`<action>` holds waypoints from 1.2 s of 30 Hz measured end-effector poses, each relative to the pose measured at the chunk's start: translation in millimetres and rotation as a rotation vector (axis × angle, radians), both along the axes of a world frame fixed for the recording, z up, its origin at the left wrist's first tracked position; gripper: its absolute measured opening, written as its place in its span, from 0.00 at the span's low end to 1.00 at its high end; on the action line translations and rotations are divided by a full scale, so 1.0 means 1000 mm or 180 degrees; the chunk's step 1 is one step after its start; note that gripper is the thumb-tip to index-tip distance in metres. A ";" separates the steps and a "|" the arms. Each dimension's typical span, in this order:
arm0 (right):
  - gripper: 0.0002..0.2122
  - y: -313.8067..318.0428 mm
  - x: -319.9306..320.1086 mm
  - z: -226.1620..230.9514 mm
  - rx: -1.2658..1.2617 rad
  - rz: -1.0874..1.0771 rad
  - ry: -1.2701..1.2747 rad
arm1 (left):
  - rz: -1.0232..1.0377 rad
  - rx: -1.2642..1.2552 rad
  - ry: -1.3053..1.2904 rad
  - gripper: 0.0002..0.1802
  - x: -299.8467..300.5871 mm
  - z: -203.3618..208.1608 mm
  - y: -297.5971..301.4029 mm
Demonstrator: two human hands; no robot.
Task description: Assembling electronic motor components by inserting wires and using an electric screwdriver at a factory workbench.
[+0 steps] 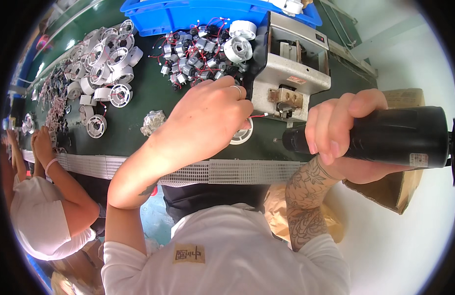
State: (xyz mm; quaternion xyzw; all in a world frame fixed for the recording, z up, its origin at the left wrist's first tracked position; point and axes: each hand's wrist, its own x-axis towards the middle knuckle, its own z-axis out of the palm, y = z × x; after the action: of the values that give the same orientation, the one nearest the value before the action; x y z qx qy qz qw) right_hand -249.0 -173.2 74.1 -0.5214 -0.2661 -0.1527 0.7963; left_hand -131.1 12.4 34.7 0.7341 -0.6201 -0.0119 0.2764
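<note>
- Left hand (pixel 208 110): back of hand up, fingers curled downward over the bench, just above and behind a white ring-shaped housing (pixel 241 137). Fingertips are mostly hidden – cannot tell whether they grip anything.
- Ring housing position: on the near part of the green bench (pixel 149 88), in front of the grey machine, partly covered by the left hand. A short red wire (pixel 259 116) shows beside it.
- Right hand (pixel 343 132): fingers wrapped around a black power screwdriver (pixel 399 137), closed on its body. Tool is held roughly level, slim metal bit (pixel 277 140) pointing left toward the housing; bit and housing are apart.
- Grey bench machine (pixel 291 73): beyond the hands, worn metal block on its front face, open top section.
- Small silver motors (pixel 195 56) with red wires: loose heap beyond the left hand. Two more white housings (pixel 238 49) rest at the heap's right side, next to the machine.
- Blue plastic bin (pixel 188 17): behind the motor heap.
- Larger pile of white housings (pixel 107 59): left part of bench, several stacked and tilted. Crumpled foil lump (pixel 152 123) lies between that pile and the left forearm.
- White perforated strip (pixel 227 172): runs along the near bench edge.
- Co-worker (pixel 45 216) in a white shirt: far left, arms at the bench.
- Cardboard box (pixel 404 194): right side, below the screwdriver – partly hidden.
</note>
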 end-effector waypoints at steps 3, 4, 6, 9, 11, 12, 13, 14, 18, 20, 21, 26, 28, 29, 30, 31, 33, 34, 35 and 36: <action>0.42 -0.004 0.004 0.002 -0.0135 0.0249 -0.0091 | -0.0047 -0.0039 0.0153 0.09 0.001 -0.015 -0.003; 0.41 -0.004 0.005 0.002 -0.0180 0.0330 -0.0123 | -0.0037 -0.0038 0.0149 0.09 0.001 -0.017 -0.002; 0.41 -0.002 0.004 0.003 -0.0225 0.0394 -0.0139 | 0.0197 -0.0242 0.0493 0.11 0.000 -0.021 -0.003; 0.41 0.009 0.007 0.001 0.0092 0.0262 -0.0014 | 0.0559 -0.0291 0.1208 0.14 -0.002 -0.034 -0.001; 0.44 0.009 0.015 -0.001 -0.0126 0.0467 -0.0244 | 0.0552 -0.0142 0.1419 0.14 0.002 -0.038 0.003; 0.44 0.012 0.016 -0.001 -0.0127 0.0471 -0.0230 | 0.0528 0.0007 0.1621 0.15 0.004 -0.039 0.004; 0.45 0.015 0.017 -0.002 -0.0084 0.0400 -0.0169 | 0.0536 0.0003 0.1635 0.15 0.004 -0.040 0.004; 0.46 0.018 0.018 -0.003 -0.0045 0.0332 -0.0105 | 0.0496 -0.0052 0.1538 0.15 0.004 -0.041 0.002; 0.49 0.027 0.022 -0.007 0.0066 0.0174 0.0097 | 0.0378 -0.0208 0.1435 0.12 0.005 -0.046 0.001; 0.48 0.030 0.023 -0.009 0.0115 0.0082 0.0186 | 0.0402 -0.0223 0.1446 0.13 0.005 -0.048 0.003; 0.48 0.028 0.024 -0.011 0.0110 0.0100 0.0208 | 0.0403 -0.0227 0.1443 0.13 0.005 -0.048 0.004; 0.46 0.015 0.039 -0.017 -0.0473 0.0724 -0.0232 | 0.0441 -0.0329 0.1410 0.13 0.003 -0.051 0.003; 0.46 0.016 0.041 -0.021 -0.0431 0.0741 -0.0175 | 0.0466 -0.0354 0.1453 0.13 0.004 -0.053 0.004; 0.46 0.017 0.041 -0.023 -0.0391 0.0736 -0.0133 | 0.0478 -0.0340 0.1438 0.13 0.004 -0.053 0.004; 0.46 0.018 0.041 -0.024 -0.0352 0.0731 -0.0093 | 0.0489 -0.0327 0.1420 0.13 0.004 -0.053 0.004; 0.45 0.019 0.040 -0.024 -0.0314 0.0725 -0.0055 | 0.0502 -0.0328 0.1441 0.13 0.001 -0.055 0.004; 0.45 0.022 0.042 -0.025 -0.0241 0.0716 -0.0026 | 0.0470 -0.0397 0.1319 0.13 0.001 -0.055 0.005; 0.45 0.023 0.043 -0.025 -0.0205 0.0709 -0.0014 | 0.0483 -0.0399 0.1313 0.13 0.001 -0.055 0.005; 0.45 0.024 0.043 -0.024 -0.0167 0.0699 -0.0006 | 0.0480 -0.0392 0.1334 0.13 0.000 -0.055 0.005; 0.44 0.025 0.043 -0.023 -0.0130 0.0686 0.0001 | 0.0476 -0.0384 0.1355 0.13 0.000 -0.055 0.005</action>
State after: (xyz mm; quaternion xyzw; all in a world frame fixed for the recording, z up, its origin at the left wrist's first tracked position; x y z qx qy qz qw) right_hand -205.9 -147.9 50.7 -0.5059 -0.3236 -0.0607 0.7973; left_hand -131.4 17.0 -20.7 0.7411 -0.4913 -0.1088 0.4445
